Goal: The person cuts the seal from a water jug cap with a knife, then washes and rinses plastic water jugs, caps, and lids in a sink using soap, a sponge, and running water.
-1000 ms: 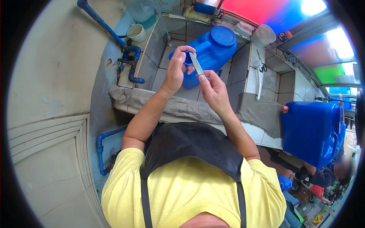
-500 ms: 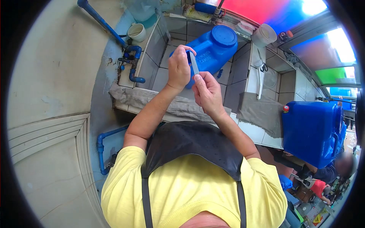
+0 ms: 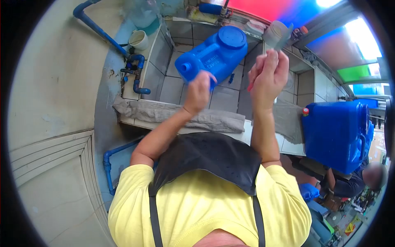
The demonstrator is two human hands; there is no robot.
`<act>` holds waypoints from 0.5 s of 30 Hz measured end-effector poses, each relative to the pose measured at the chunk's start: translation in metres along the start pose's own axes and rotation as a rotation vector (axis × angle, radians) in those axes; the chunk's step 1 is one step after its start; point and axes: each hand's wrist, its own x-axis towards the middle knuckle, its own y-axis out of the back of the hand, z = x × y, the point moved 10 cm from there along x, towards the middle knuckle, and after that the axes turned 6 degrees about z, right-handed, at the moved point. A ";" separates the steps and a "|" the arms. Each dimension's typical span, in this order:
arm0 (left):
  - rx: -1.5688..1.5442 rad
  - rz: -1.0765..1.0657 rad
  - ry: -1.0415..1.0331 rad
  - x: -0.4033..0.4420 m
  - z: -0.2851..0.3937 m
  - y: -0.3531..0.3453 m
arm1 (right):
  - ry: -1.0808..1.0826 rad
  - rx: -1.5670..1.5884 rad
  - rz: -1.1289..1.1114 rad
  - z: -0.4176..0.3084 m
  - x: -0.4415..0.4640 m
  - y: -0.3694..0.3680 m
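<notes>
My right hand [image 3: 269, 76] is closed round a knife, raised above the right side of the tiled sink [image 3: 170, 88]. The knife's flat grey blade [image 3: 284, 38] points up and to the right, somewhat blurred. Lower and to the left, my left hand [image 3: 198, 94] has its fingers curled in; whether something is in them is hidden. It is in front of the lower side of a blue plastic jug [image 3: 222, 55], which lies in the sink with a wide round lid and a small open spout. I cannot tell whether the hand touches the jug.
A grey cloth [image 3: 177, 114] lies along the sink's front edge. Another blue jug [image 3: 331, 133] stands on the counter at right. Blue pipes [image 3: 140, 76] and a white cup [image 3: 138, 40] are at left. A person [image 3: 349, 183] is at the lower right.
My hands, close together at the knife before, have moved apart. The right hand has carried the knife up and right; the left hand has dropped slightly. The jug's spout now shows.
</notes>
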 end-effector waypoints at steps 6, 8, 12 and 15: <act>-0.085 -0.014 -0.236 0.066 0.047 0.042 | -0.469 -0.056 -0.418 0.073 -0.045 -0.033; -0.092 -0.127 -0.270 0.067 0.058 0.033 | -0.533 0.048 -0.497 0.086 -0.062 -0.050; -0.258 -0.211 -0.026 0.058 0.056 0.019 | -0.475 0.072 -0.442 0.087 -0.058 -0.057; -0.004 -0.112 -0.096 0.062 0.063 0.031 | -0.353 -0.056 -0.404 0.086 -0.050 -0.051</act>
